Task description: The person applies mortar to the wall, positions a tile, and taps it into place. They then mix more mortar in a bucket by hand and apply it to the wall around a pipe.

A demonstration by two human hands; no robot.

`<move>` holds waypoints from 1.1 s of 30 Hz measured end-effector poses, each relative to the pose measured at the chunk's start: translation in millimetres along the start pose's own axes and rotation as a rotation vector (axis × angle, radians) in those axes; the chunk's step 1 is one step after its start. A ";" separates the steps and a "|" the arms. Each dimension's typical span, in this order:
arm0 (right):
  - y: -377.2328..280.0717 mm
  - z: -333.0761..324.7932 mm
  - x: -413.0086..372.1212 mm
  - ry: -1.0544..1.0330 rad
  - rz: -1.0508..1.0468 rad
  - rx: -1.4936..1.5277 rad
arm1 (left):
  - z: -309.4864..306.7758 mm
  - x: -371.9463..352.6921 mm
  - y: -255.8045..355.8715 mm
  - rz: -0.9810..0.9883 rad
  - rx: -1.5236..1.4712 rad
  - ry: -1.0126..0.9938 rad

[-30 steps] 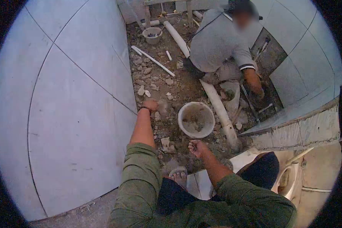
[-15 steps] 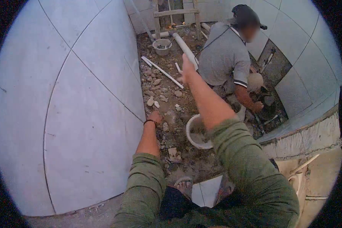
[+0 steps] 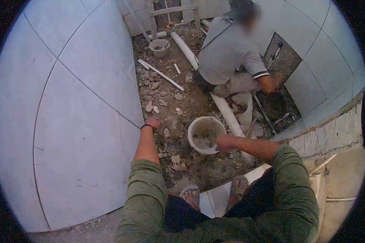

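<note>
Rubble-strewn ground [image 3: 209,174] carries the whitish bucket [image 3: 194,144], probably stiff yet light (its inside looks greyish), best held by its rim. At that rim's right side is the right hand [image 3: 227,142], elbow bent outward; the left hand [image 3: 153,122] reaches forward beside the tiled wall [image 3: 85,133]. Whether either hand's fingers are closed, I cannot tell.

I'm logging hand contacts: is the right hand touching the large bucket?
Cannot tell: in the head view, the blurred right hand overlaps the large bucket at its rim, hiding any contact or gap.
</note>
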State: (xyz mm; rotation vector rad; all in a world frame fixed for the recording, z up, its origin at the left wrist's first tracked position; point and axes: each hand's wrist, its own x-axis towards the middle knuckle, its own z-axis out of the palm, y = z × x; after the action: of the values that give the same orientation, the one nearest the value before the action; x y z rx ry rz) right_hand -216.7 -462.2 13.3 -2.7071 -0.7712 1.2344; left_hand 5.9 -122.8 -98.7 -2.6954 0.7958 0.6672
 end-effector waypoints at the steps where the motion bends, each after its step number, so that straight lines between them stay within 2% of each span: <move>1: 7.7 16.5 4.6 0.029 -0.021 0.014 | -2.7 -5.5 -1.1 -0.032 -0.110 0.000; 4: 34.4 64.8 28.4 0.112 -0.064 0.012 | 4.1 -7.9 -16.1 -0.095 -0.319 -0.031; 7: 44.1 73.8 32.4 0.127 -0.081 -0.034 | -14.5 -19.6 -8.3 -0.058 -0.206 -0.028; 8: 42.8 66.1 34.8 0.097 -0.087 0.006 | -47.3 -48.3 13.8 -0.005 -0.102 0.027; 9: 41.3 60.9 30.4 0.072 -0.072 0.060 | -9.2 -17.1 -8.3 0.007 -0.089 -0.008; 10: 47.1 71.5 46.8 0.105 0.010 0.130 | -29.3 -34.6 -0.3 0.288 0.258 0.133; 11: 55.8 83.1 62.4 0.135 0.093 0.198 | -7.2 -17.0 -16.9 0.233 0.133 0.068; 13: 52.0 74.1 38.9 0.249 -0.002 -0.023 | -11.4 -14.4 -14.9 0.066 -0.137 -0.032; 14: 59.9 80.9 35.1 0.302 -0.039 0.028 | -13.3 -14.3 -13.8 -0.026 -0.266 -0.064; 15: 69.0 89.8 38.6 0.353 -0.090 0.071 | -48.7 -48.9 6.4 0.028 -0.026 -0.093; 17: 70.2 87.1 33.2 0.373 -0.123 -0.003 | -12.2 -30.0 -20.6 -0.016 -0.410 -0.034; 19: 63.5 76.8 18.1 0.358 -0.107 -0.158 | -16.3 -34.4 -19.7 -0.070 -0.636 0.003; 22: 79.7 92.5 23.5 0.532 -0.173 -0.147 | -26.6 -45.4 -11.1 -0.222 -0.720 0.008; 24: 78.4 90.6 22.3 0.472 -0.102 -0.096 | -21.0 -41.2 -11.7 -0.418 -0.761 -0.027; 25: 75.7 86.2 19.2 0.441 -0.070 -0.071 | -16.6 -37.9 -15.3 -0.388 -0.744 -0.022; 27: 75.0 80.9 15.9 0.441 -0.176 -0.068 | -5.7 -31.6 -26.0 -0.333 -0.712 -0.010; 28: 75.9 78.6 15.8 0.438 -0.230 -0.070 | 10.6 -21.4 -41.7 -0.213 -0.646 -0.004; 29: 74.5 77.6 19.7 0.364 -0.151 -0.097 | 31.5 -7.4 -62.9 -0.095 -0.580 0.002; 31: 69.5 79.1 30.4 0.212 0.003 -0.147 | 29.8 -10.3 -63.5 0.034 -0.443 0.031; 33: 71.6 80.9 28.9 0.196 -0.014 -0.140 | 23.1 -21.8 -55.1 0.037 -0.371 0.052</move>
State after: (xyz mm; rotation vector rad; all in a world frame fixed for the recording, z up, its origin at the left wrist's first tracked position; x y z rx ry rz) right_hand -229.6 -522.5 -80.0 -2.8710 -0.8799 0.9262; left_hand 12.5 -59.7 -101.9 -3.0461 0.8051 0.8281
